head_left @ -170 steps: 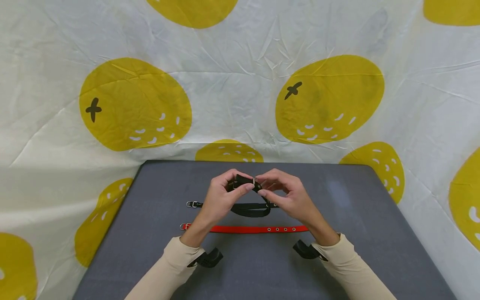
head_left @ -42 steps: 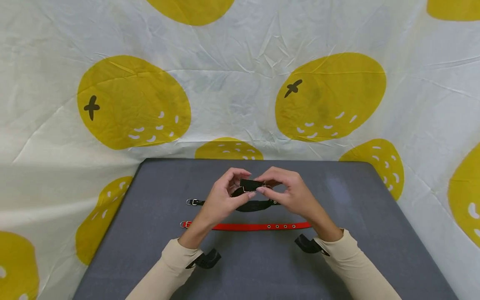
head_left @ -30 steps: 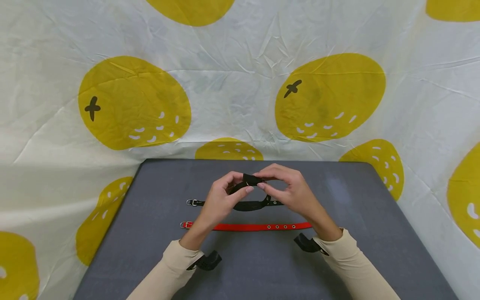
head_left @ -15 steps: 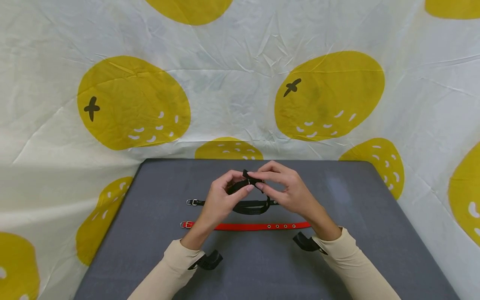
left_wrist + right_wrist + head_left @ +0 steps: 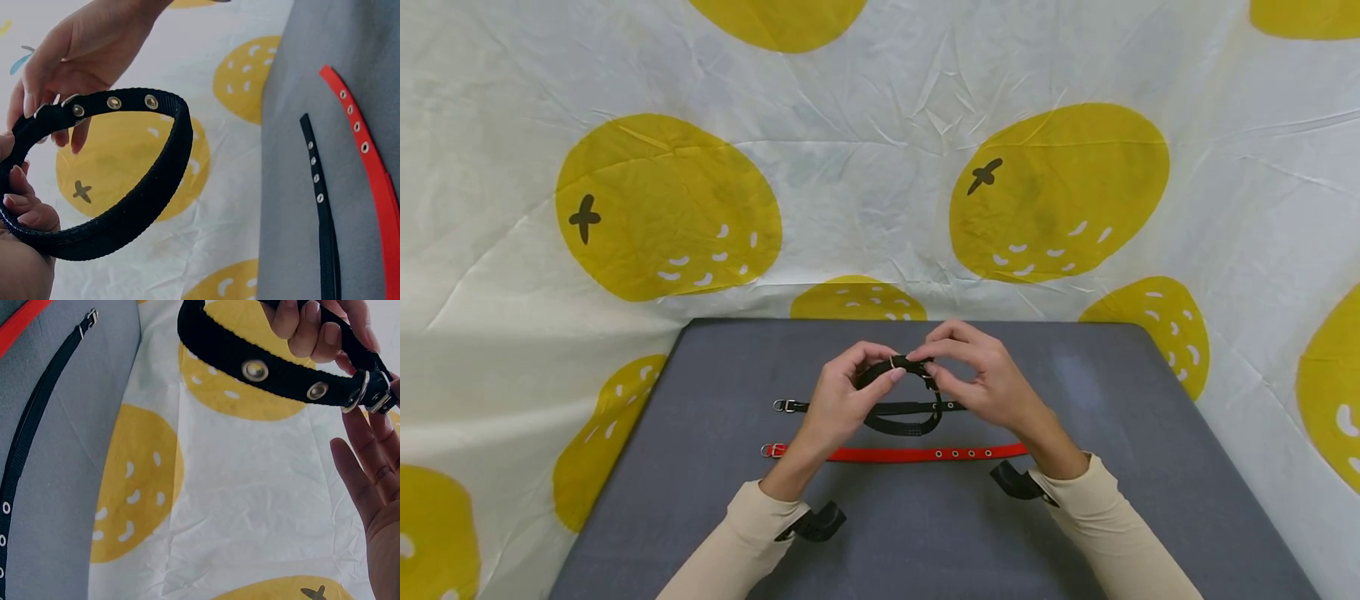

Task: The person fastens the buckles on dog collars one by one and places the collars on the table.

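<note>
In the head view a black dog collar [image 5: 904,428], closed into a loop, is held up over the table between both hands. My left hand [image 5: 841,387] pinches its upper side between thumb and fingers. My right hand [image 5: 983,372] pinches it near the buckle. The left wrist view shows the padded collar band [image 5: 144,209] hanging, with metal eyelets [image 5: 114,102] along its top. In the right wrist view the D-ring [image 5: 356,394] and buckle [image 5: 379,400] sit by the right fingers, the strap running through the buckle. Fingers partly hide the strap's tip.
Beneath the hands, a second black collar [image 5: 796,407] lies straight across the grey table [image 5: 917,533]. Nearer me, a red collar [image 5: 880,455] lies parallel to it, its right end behind my right wrist. A fruit-patterned cloth [image 5: 865,192] hangs behind the table.
The black collar's strap end, which stood up between the hands, now lies along the loop. My right fingers have shifted slightly right along the strap, and the loop looks rounder.
</note>
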Tool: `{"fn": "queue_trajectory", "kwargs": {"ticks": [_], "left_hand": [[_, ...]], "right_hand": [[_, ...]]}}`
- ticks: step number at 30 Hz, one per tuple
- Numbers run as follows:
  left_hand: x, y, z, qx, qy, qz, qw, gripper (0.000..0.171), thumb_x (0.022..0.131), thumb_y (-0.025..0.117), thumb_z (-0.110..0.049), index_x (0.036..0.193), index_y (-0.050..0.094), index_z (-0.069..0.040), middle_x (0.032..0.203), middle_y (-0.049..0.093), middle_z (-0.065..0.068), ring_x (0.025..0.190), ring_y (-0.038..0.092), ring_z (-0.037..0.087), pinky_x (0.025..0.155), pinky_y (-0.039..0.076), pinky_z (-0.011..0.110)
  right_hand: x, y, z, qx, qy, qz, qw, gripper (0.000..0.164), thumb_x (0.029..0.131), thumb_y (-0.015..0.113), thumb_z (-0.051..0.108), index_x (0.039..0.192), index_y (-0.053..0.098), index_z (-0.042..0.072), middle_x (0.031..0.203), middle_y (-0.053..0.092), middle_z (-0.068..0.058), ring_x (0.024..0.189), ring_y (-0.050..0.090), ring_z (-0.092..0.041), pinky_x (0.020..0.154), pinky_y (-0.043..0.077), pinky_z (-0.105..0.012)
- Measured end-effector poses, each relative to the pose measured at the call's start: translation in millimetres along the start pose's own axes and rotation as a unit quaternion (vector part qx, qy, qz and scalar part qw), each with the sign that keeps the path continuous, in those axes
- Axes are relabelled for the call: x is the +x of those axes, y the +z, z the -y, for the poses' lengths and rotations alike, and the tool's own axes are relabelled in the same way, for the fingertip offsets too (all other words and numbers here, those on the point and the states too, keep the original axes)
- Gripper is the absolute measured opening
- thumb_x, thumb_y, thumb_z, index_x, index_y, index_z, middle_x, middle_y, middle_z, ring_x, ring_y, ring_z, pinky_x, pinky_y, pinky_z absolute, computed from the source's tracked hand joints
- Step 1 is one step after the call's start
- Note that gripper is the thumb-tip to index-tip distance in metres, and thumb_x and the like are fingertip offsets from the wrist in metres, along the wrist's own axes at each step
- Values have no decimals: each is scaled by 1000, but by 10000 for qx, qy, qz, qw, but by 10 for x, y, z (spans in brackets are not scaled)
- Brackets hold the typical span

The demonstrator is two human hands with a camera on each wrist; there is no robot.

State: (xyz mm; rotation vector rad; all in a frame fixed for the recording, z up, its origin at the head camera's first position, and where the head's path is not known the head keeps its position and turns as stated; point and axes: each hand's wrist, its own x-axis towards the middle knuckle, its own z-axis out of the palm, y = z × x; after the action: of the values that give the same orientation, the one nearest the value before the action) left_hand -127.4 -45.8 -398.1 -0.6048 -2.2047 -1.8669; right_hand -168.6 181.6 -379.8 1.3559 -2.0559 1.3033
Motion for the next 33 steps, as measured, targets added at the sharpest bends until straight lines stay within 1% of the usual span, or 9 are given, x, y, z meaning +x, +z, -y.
{"fn": "queue_trajectory", "kwargs": {"ticks": [5,11,16,20,26,29,33], "left_hand": [[-2,5,-2,-102,-11,90,9999,18,95,74,-18,113,70,-14,106,71,1,87,65,18,75,53,24],[10,0,6,-233,66,198,9995,18,95,74,-19,113,71,-16,107,72,-1,90,67,19,78,56,26],[12,-4,9,-248,48,226,9994,19,95,75,-17,113,71,-15,109,72,1,93,68,19,79,56,27],[11,-10,7,-201,34,202,9996,19,94,75,-16,112,72,-15,107,72,2,90,67,19,77,55,27],[10,-8,2,-225,43,229,9995,19,94,75,-16,112,73,-14,106,72,3,87,67,19,75,55,26],[12,-10,6,-283,55,231,9993,18,93,76,-15,111,73,-14,105,72,4,86,67,19,75,57,27],[20,-16,4,-298,67,212,9993,19,92,77,-16,111,73,-14,103,71,4,87,67,19,76,57,28]], "right_hand": [[-8,-7,-12,25,-26,57,10000,32,89,65,-6,111,76,14,103,62,0,87,56,-16,73,45,-23],[7,-7,-27,39,-272,-8,9996,34,87,65,-9,111,76,12,103,62,-2,88,54,-13,74,44,-23],[15,-4,-39,89,-388,25,9992,36,85,67,-12,112,76,10,103,62,-4,87,54,-14,74,43,-23],[12,-5,-54,100,-418,85,9990,36,84,68,-13,112,76,8,104,62,-5,87,55,-18,74,43,-23],[20,-6,-64,105,-552,136,9983,37,84,69,-13,113,77,8,105,62,-5,87,55,-17,74,43,-22],[15,3,-59,123,-489,160,9986,37,84,70,-13,115,76,7,107,63,-6,88,57,-17,74,45,-22],[3,12,-43,254,-127,172,9995,40,83,75,-11,120,72,7,110,68,-5,94,65,-16,83,54,-23]]}}
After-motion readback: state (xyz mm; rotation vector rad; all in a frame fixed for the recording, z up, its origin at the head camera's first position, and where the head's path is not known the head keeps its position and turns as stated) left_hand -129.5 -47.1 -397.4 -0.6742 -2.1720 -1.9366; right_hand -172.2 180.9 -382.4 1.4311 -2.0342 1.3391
